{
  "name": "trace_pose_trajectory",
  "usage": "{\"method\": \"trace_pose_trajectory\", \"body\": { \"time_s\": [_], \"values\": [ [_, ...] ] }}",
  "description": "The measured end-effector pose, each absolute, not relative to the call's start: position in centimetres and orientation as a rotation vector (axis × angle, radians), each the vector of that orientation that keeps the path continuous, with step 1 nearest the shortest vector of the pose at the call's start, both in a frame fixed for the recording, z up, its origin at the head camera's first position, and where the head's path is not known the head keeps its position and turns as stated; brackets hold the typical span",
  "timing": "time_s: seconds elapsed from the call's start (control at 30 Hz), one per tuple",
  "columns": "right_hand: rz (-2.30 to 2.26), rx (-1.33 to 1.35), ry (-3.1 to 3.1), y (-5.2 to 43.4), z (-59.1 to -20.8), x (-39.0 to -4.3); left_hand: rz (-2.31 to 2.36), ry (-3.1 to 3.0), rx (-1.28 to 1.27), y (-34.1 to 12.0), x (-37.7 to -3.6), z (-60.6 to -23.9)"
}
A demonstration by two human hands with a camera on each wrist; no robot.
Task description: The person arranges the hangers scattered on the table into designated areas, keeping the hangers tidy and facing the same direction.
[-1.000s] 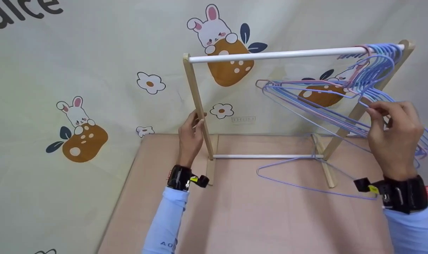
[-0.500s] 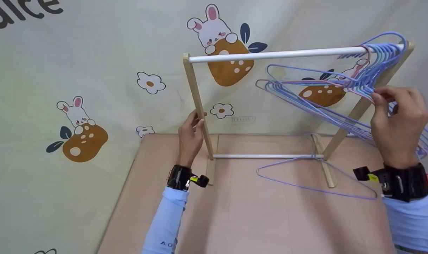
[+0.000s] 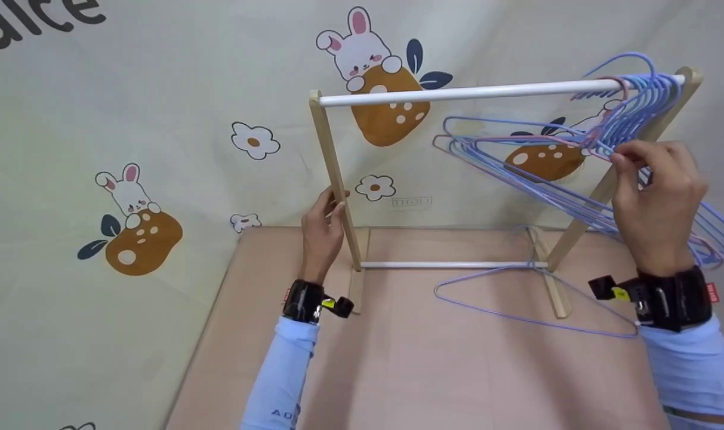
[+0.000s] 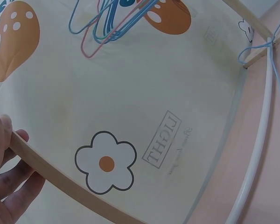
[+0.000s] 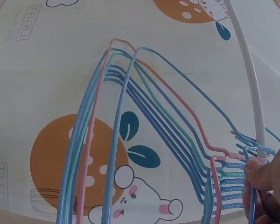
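Observation:
My right hand [image 3: 660,200] pinches a blue clothes hanger [image 3: 499,120] just below its hook. That hook rises above the white top bar [image 3: 457,94] of a small clothes rack, while the hanger's body hangs in front of the other hangers. Behind it, several blue hangers, a pink hanger [image 5: 182,98] and a green hanger [image 5: 154,98] are bunched on the bar's right end. My left hand [image 3: 324,224] grips the rack's left wooden post [image 3: 329,146], fingers partly hidden behind it; the left wrist view shows fingertips [image 4: 25,186] past the wood.
One more blue hanger [image 3: 567,327] lies over the pink tabletop [image 3: 457,382], near the rack's right wooden foot [image 3: 555,298]. A white lower bar [image 3: 445,264] joins the two sides. Behind stands a cream cloth [image 3: 182,107] printed with rabbits and flowers.
My right hand has gone up and then a little left with the blue hanger, whose hook has risen from in front of the bar to above it. The left hand has stayed put.

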State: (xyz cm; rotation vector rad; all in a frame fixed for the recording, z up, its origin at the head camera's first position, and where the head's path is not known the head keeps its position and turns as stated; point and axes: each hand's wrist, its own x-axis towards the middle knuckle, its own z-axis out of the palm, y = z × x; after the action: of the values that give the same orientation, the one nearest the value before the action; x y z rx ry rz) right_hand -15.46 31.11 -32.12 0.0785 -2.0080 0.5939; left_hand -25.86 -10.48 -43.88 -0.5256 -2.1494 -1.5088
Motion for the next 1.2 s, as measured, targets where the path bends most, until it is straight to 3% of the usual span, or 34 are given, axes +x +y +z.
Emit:
{"method": "trace_pose_trajectory", "body": {
  "time_s": [0.33,0.77,1.2],
  "values": [
    [0.619,0.121,-2.025,30.5,-33.9,-16.1,-1.507,-2.113,-0.549,-10.4,-25.8,-43.8],
    [0.599,0.114,-1.968,30.2,-34.0,-14.8,-1.535,-2.119,-0.54,-9.8,-23.6,-41.2],
    [0.615,0.309,-2.009,30.4,-39.6,-14.4,-1.517,-2.118,-0.543,-9.7,-23.5,-41.1]
  ]
}}
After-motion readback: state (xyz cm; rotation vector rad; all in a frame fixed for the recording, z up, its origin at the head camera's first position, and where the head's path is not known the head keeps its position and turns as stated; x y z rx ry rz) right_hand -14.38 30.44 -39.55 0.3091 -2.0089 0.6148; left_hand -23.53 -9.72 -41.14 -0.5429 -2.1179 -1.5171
